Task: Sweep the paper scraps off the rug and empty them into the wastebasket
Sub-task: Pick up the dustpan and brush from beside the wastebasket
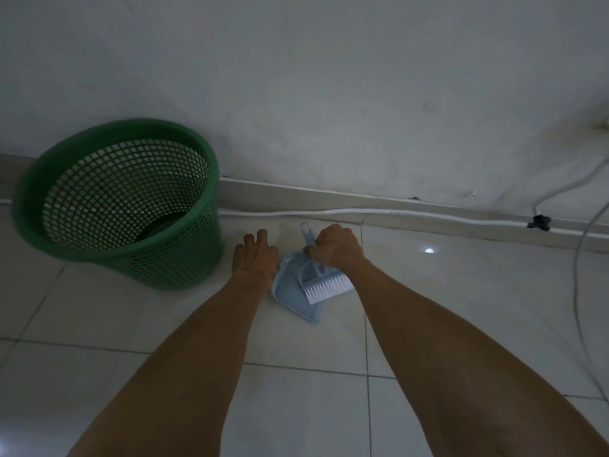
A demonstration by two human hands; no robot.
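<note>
Head cam, looking down at tiled floor w/ both bare forearms stretched fwd. Right hand (333, 247) is curled in a fist around the handle area of a light blue dustpan (296, 298), knuckles up; the handle's looped tip pokes out beyond the fingers toward the wall. A small brush (324, 286) w/ white bristles lies in/on the pan just below that hand, bristles pointing toward the camera; can't tell if the hand grips the brush handle too or only the pan's. Left hand (255, 258) sits just beside the pan's left edge, palm down, fingers loosely extended toward the wall, holding nothing; whether it touches the floor or the pan is unclear. Pan looks to rest on the floor, contents not discernible. Green mesh wastebasket (184, 206) stands upright to the left of the left hand, near it, close to the baseboard (412, 206); inside is dark, can't make out scraps. White cable (329, 212) runs along the baseboard behind the hands, more cables at far right. Light is dim.
</note>
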